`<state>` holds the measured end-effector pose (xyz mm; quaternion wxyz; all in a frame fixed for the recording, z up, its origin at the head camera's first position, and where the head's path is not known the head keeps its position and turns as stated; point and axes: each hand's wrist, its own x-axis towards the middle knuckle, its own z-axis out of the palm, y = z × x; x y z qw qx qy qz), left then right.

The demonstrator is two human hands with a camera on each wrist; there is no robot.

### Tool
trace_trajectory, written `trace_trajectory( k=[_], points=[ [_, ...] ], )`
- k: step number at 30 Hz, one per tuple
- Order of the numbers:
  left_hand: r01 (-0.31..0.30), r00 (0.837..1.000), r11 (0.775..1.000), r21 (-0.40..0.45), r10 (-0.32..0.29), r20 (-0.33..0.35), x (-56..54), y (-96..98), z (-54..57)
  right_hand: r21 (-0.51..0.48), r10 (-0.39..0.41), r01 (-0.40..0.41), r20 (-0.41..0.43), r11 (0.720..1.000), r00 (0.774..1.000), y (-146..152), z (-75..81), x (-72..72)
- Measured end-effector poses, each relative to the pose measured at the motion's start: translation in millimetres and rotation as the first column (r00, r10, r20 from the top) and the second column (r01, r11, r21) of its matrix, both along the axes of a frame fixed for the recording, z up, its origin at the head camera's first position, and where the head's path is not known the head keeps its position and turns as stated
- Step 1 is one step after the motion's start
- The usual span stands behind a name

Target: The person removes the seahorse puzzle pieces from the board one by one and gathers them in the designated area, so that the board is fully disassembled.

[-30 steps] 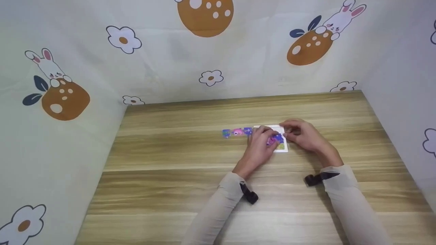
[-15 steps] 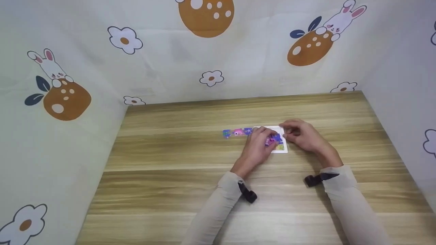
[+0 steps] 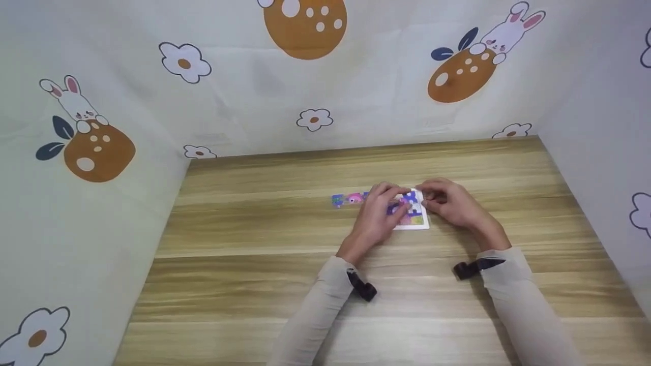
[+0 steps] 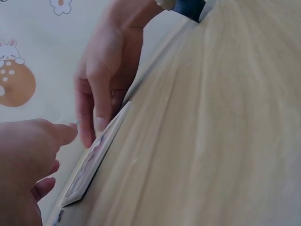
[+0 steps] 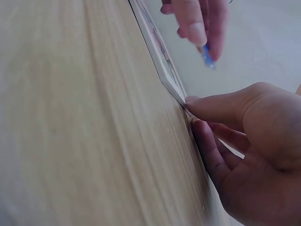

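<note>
One white puzzle tray [image 3: 418, 227] is lying on the table [image 3: 244, 284], with bright pieces [image 3: 417, 220] in it. The left hand [image 3: 375, 211] is pinching one blue piece [image 5: 208, 57] just above it. The right hand [image 3: 451, 203] is holding the tray's edge with thumb and finger. Three loose pieces [image 3: 354, 199] are lying in a row to the left, one partly hiding behind the left hand.

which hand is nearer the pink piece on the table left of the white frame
Left. The left hand is just right of the pink piece; the right hand is farther off, at the right edge of the white frame.
</note>
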<state>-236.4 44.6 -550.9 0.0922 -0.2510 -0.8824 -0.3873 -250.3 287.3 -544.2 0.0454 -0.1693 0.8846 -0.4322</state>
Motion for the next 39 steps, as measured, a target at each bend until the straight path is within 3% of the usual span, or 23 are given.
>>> trace_trajectory(
  k=[9,22,27,34,39],
  points=[
    [-0.046,0.998,0.994,0.098,0.041,0.056,-4.4,-32.4,8.7,-0.019,-0.009,0.009,0.009,1.000,1.000,-1,-3.3,1.8],
    [-0.046,0.998,0.992,0.120,0.042,0.037,-2.0,-69.7,0.5,-0.038,0.009,-0.008,0.024,0.999,1.000,-1,-5.0,1.1],
    [-0.054,0.998,0.994,0.096,0.050,0.047,0.7,-76.7,-4.5,-0.046,0.004,-0.003,0.020,0.999,1.000,-1,-5.5,1.1],
    [-0.002,0.999,0.999,0.036,0.000,0.034,2.1,-80.8,-10.8,-0.061,0.011,-0.010,0.006,0.998,1.000,0,-3.7,3.4],
    [0.021,0.998,1.000,0.007,-0.021,0.062,0.6,-83.0,-13.5,-0.048,0.009,-0.008,0.005,0.999,1.000,0,-4.8,2.0]
  ],
)
